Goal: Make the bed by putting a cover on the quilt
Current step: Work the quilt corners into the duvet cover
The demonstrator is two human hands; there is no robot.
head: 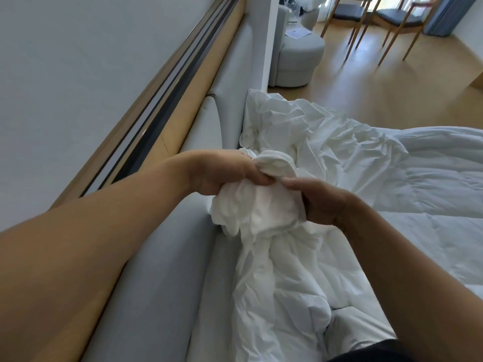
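A crumpled white quilt cover lies bunched along the head of the bed, beside the padded grey headboard. My left hand grips a gathered wad of the cover from above. From the right side, my right hand pinches the same wad. The wad is lifted a little above the bed. The white quilt spreads flat over the bed to the right, partly under the cover's folds.
A wood-trimmed wall rail runs above the headboard. Past the bed's far end stand a round grey armchair and two wooden chairs on a wood floor. A blue curtain hangs at the back right.
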